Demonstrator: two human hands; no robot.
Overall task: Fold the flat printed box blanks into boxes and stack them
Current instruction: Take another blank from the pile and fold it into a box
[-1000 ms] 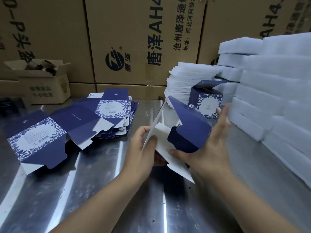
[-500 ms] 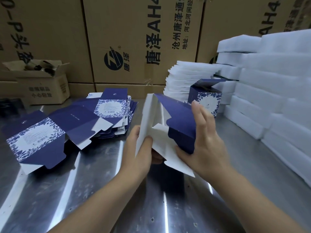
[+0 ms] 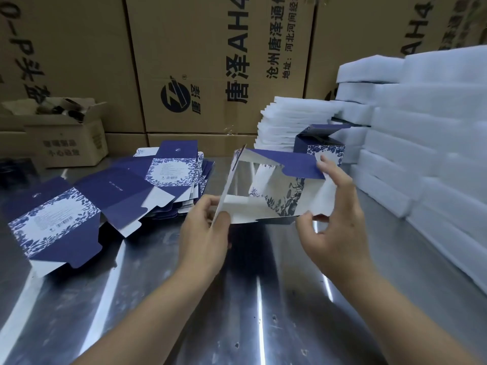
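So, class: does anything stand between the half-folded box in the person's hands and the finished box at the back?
Nothing visible does. The left hand and right hand hold the half-folded box just in front of the finished box; the white foam stacks sit behind and to the right. The held card hides some table between them.

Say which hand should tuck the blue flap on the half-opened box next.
Right hand, probably: its fingers lie on the blue flap of the half-opened box. The left hand pinches the box's left edge and can steady it.
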